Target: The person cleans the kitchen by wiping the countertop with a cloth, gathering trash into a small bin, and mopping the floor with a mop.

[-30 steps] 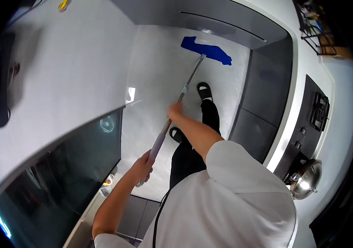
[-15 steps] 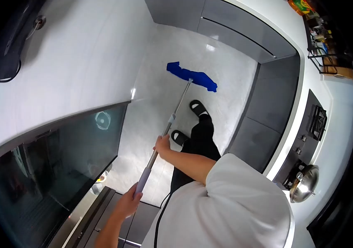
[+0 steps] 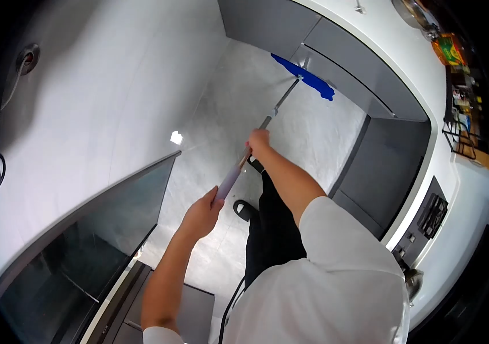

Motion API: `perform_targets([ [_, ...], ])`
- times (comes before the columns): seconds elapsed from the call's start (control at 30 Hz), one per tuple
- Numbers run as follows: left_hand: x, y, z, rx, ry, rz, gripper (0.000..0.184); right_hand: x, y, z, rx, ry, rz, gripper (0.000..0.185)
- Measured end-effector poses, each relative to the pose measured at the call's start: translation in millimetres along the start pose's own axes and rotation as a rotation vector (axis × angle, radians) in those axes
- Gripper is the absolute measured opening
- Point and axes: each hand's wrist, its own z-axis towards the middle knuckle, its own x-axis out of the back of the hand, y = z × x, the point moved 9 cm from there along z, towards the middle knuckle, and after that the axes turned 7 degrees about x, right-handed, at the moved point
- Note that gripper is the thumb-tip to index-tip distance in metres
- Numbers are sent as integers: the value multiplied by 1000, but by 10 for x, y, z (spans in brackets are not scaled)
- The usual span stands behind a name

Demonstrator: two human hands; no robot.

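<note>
Left grip (image 3: 201, 213) is clenched round the pale lilac handle (image 3: 230, 182) of a flat mop (image 3: 279, 103), near its lower end, with the thumb lying along the top. Right grip (image 3: 259, 141) is also closed on the mop — farther up, on the bare metal pole, between the handle and the pale joint (image 3: 273, 112). Its forearm crosses above the person's right leg.

From the hands the pole slants away and to the right over the light grey floor (image 3: 216, 109). At its far end, the blue mop pad (image 3: 313, 83) lies lengthwise along the foot of the grey drawer cabinet (image 3: 342, 74); whether pad and cabinet touch, I cannot tell.

Two black slippers are on the floor just beside the pole: the left slipper (image 3: 245, 210) shows clear of the trouser leg, while the right slipper (image 3: 256, 165) is partly hidden by the right arm. On the left stands a dark glass panel (image 3: 135, 223), well apart from the pad. On the right runs a white bench (image 3: 393, 51) — it carries a gas burner (image 3: 432, 216), a black wire rack (image 3: 459, 140) and an orange-and-green packet (image 3: 450, 49).
</note>
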Motion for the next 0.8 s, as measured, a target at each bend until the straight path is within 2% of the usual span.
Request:
perform_targets([
  [0.07,2,-230,-35,36,-6,12,55,-239,450,175,111,-115,-134,24],
  [0.1,-63,-416,-103,56,-7,26,55,-381,763,227,215,-176,-311,25],
  [0.2,-240,-1094,-532,168,4,-31,56,-613,1674,13,372,-207,-658,28],
  [0.27,-368,-1539,-945,225,4,-99,56,-599,1604,-836,125,-124,-596,29],
  [0.3,-412,-1641,-1219,358,-40,-185,56,-595,1504,-1331,6,-75,-563,30],
  [0.33,-421,-1658,-1539,491,-83,-275,57,-630,1988,-1420,46,-100,-637,29],
  [0.4,-325,-1589,-2024,569,-81,-246,58,-644,2281,-1980,31,-164,-610,31],
  [0.5,-263,-1905,-2389,356,16,-17,57,-659,1860,-2743,-160,-255,-398,27],
  [0.53,-170,-1735,-2400,340,56,3,57,-661,1774,-2833,-197,-263,-317,26],
  [0.63,37,-1239,-2269,268,159,63,57,-726,1483,-2476,-98,-273,-156,24],
  [0.7,157,-980,-1851,189,219,110,58,-789,1255,-1916,-61,-234,-157,24],
  [0.77,354,-560,-1303,252,170,223,59,-940,832,-1249,28,-182,-99,27],
  [0.8,430,-388,-992,182,199,229,58,-1040,532,-956,40,-192,-66,27],
])
